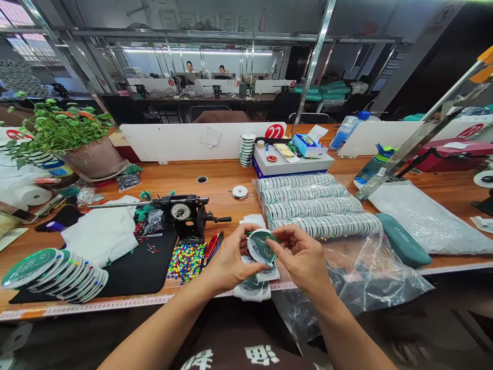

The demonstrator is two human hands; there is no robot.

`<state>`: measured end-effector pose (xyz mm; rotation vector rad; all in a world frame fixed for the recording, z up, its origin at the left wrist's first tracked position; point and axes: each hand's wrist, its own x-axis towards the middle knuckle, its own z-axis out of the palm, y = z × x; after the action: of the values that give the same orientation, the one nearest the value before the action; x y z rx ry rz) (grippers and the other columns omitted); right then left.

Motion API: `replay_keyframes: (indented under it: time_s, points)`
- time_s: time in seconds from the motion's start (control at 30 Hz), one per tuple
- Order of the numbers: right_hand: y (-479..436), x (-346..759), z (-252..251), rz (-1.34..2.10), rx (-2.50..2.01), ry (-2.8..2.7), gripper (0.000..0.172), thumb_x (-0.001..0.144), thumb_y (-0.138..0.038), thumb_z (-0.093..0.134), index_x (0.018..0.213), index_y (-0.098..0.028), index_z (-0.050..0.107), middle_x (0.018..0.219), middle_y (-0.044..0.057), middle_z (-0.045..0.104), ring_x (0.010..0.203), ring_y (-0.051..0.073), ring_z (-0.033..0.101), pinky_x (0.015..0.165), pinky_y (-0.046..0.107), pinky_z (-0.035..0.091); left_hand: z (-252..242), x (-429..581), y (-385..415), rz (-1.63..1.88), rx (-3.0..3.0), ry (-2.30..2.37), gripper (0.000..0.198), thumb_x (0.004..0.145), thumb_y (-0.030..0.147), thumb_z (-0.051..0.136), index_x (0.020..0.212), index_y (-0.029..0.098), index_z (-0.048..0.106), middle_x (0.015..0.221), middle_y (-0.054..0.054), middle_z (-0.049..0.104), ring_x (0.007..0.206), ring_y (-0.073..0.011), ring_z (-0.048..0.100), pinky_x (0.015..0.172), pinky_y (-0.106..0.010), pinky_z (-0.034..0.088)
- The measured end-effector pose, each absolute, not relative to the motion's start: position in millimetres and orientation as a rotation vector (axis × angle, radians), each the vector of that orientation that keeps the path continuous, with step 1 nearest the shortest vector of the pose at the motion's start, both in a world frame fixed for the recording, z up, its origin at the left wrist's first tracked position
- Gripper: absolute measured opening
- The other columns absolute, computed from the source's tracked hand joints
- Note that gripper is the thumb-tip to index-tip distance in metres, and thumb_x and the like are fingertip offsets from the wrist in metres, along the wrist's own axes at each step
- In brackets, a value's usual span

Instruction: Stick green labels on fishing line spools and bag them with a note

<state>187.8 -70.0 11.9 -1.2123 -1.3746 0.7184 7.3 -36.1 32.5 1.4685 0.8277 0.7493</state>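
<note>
I watch both forearms (pixel 173 308) angle inward over the near edge of the desk (pixel 231 174), hands meeting to the right of the machine (pixel 188 218) and nearer my view than it. The left hand (pixel 233 261) grips the spool (pixel 257 246), thumb along its lower rim, fingers bent around its upper left, label tilted up. The right hand (pixel 304 253) bends in opposite, thumb and fingertips drawn together at the spool's right edge; I can't tell whether they clasp it. Coloured bits (pixel 185 262) lie just in front of the machine.
</note>
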Motion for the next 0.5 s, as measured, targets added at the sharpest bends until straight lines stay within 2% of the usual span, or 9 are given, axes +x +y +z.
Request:
replay_keyframes:
  time_s: [0.23, 0.5]
  points:
    - [-68.2, 188.3, 9.2, 0.730, -1.207, -1.377, 0.023, 0.089, -0.037, 0.073, 0.097, -0.016, 0.068, 0.085, 0.005, 0.068, 0.070, 0.014, 0.062, 0.065, 0.025, 0.054, 33.7, 5.4, -35.2, 0.741, 1.463, 0.819, 0.066, 0.065, 0.021, 0.085, 0.120, 0.017, 0.050, 0.114, -0.008, 0.065, 0.099, -0.0209, 0.068, 0.089, -0.035, 0.056]
    - [-69.0, 185.8, 9.2, 0.667, -1.208, -1.385, 0.021, 0.089, -0.035, 0.072, 0.099, -0.017, 0.067, 0.087, 0.006, 0.068, 0.071, 0.014, 0.063, 0.064, 0.026, 0.054, 34.2, 5.1, -35.5, 0.745, 1.462, 0.821, 0.063, 0.065, 0.019, 0.086, 0.118, 0.017, 0.051, 0.113, -0.008, 0.066, 0.100, -0.0214, 0.068, 0.091, -0.037, 0.055]
